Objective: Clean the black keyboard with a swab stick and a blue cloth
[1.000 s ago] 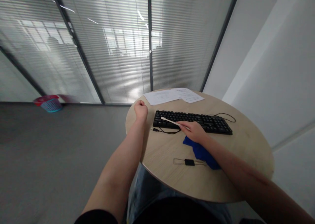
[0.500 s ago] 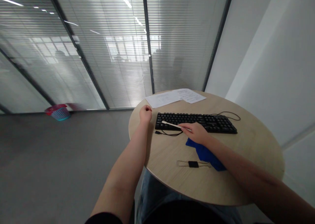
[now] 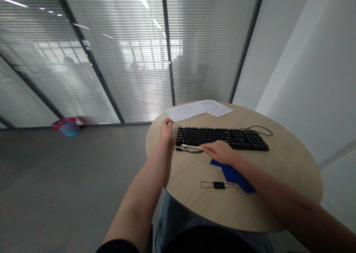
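Note:
My right hand (image 3: 218,151) pinches a slim white stick (image 3: 191,146) with a slightly thicker tip; whether it is a brush or a swab I cannot tell. That tip is at the front edge of a black keyboard (image 3: 205,134), near its left end. My left hand (image 3: 166,129) is closed beside the keyboard's left end, close to the papers, and whatever its fingers may hold is hidden. A blue cloth (image 3: 235,175) lies under my right wrist and forearm, partly covered.
A black binder clip (image 3: 219,185) with its wire handles spread lies near the front of the round wooden table (image 3: 289,164). Printed papers (image 3: 185,112) lie at the back. The keyboard's cable (image 3: 261,128) loops behind it, and a plug (image 3: 179,149) sits in front. A basket (image 3: 68,127) stands on the floor.
The stick's tip has moved toward me, from over the keys to the keyboard's front edge. My right hand has shifted slightly; my left hand remains beside the keyboard.

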